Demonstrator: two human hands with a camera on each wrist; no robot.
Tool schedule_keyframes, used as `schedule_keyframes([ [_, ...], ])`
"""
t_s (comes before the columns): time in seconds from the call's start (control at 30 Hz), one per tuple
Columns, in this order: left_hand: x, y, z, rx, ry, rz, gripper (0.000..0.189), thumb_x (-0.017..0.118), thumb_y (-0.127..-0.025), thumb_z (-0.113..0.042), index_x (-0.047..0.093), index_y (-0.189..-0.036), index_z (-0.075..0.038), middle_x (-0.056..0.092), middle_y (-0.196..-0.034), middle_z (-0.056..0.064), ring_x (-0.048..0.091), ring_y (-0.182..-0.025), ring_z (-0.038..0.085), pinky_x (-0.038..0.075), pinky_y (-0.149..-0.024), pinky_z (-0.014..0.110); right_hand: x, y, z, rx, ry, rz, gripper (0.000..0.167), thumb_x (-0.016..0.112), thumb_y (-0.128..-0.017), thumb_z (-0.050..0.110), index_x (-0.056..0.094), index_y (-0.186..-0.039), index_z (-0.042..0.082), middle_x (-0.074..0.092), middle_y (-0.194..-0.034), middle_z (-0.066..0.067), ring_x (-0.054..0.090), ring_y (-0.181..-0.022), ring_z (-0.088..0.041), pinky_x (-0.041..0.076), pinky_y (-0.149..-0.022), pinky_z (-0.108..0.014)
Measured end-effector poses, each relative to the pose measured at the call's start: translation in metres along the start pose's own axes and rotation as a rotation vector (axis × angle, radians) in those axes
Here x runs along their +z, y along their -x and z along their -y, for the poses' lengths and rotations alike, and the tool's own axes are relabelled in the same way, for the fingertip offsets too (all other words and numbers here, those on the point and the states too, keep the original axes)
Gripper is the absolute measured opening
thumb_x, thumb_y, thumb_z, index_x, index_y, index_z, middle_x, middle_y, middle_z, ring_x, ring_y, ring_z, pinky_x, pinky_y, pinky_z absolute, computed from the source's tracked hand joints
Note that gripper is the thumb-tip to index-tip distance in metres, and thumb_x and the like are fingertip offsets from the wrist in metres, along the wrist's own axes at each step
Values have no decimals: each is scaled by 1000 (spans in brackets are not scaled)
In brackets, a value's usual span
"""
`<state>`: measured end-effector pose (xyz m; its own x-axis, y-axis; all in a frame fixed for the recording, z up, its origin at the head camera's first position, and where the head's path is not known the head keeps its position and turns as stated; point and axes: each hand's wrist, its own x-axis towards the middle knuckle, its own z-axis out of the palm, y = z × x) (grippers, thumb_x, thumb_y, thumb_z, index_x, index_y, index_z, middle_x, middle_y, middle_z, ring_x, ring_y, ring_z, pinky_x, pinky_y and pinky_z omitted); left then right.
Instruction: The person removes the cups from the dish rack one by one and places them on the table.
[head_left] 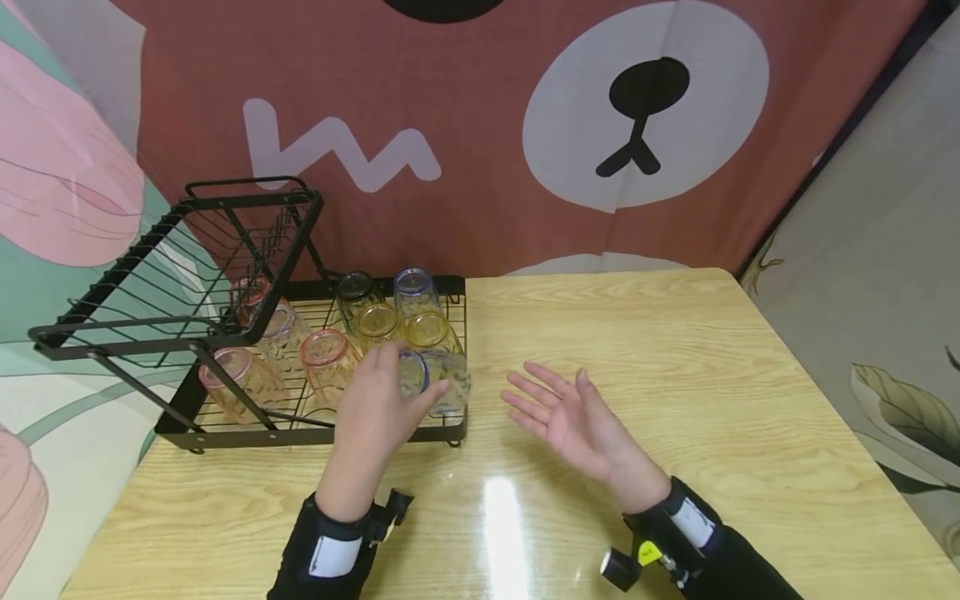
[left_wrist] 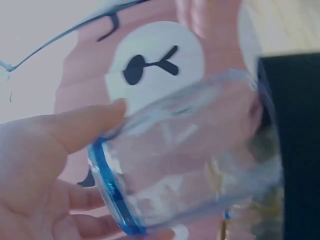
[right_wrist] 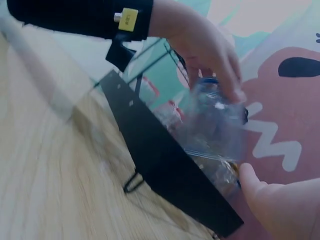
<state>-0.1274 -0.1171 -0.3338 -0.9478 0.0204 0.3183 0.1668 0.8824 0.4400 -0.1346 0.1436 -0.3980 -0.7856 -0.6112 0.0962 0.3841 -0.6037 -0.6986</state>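
Note:
My left hand (head_left: 375,408) grips a clear glass (head_left: 452,385) by its blue-ringed end, over the front right corner of the black dish rack (head_left: 292,435). The glass is tilted, its plain end pointing right in the head view. In the left wrist view, thumb and fingers go round the blue ring (left_wrist: 112,185). My right hand (head_left: 577,425) is held palm up to the right of the rack, fingers spread and holding nothing. Behind the held glass, two yellow-ringed glasses (head_left: 429,331) stand in the rack's lower tray.
A dark-ringed glass (head_left: 356,292) and a blue-ringed glass (head_left: 414,287) stand at the tray's back. Several pink-ringed glasses (head_left: 326,358) are farther left, some under the slanted upper wire shelf (head_left: 172,275). The wooden table (head_left: 637,333) meets a bear-print cloth (head_left: 465,167) behind.

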Motion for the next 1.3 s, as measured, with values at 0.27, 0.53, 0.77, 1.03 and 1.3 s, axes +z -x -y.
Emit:
schedule_keyframes([
  [0.27,0,6,-17,-25,651,-100,60,81,-81,-19,47,-126,2,52,-123,18,56,-111,32,57,-85,40,16,-3,-6,-31,-35,3,110,48,-90,64,-13,-151,-4,-9,-157,-28,3,-146,-39,22,-118,-38],
  [0.53,19,11,-35,-12,1356,-6,74,79,-81,-37,37,-127,3,41,-127,14,54,-114,26,54,-91,32,43,-12,-8,-186,-16,50,125,71,-78,59,-10,-152,-1,-2,-159,-24,8,-148,-33,20,-118,-34],
  [0.77,32,17,-53,42,1464,25,83,79,-73,-52,39,-124,0,45,-123,10,53,-114,21,51,-94,28,60,-20,-3,-411,49,39,86,78,-79,46,38,-147,11,46,-146,-7,43,-134,-21,30,-115,-34],
  [1.03,38,18,-66,62,1483,27,86,79,-70,-56,38,-123,-3,46,-120,8,53,-109,21,52,-92,27,66,-19,15,-522,65,-14,71,83,-77,34,52,-136,9,56,-137,-6,48,-130,-22,33,-113,-33],
  [1.3,39,9,-73,51,1465,105,94,78,-71,-57,37,-131,3,46,-130,15,51,-120,27,49,-98,32,57,-16,36,-586,193,-48,69,84,-77,25,52,-135,5,60,-132,-7,55,-123,-19,39,-108,-31],
])
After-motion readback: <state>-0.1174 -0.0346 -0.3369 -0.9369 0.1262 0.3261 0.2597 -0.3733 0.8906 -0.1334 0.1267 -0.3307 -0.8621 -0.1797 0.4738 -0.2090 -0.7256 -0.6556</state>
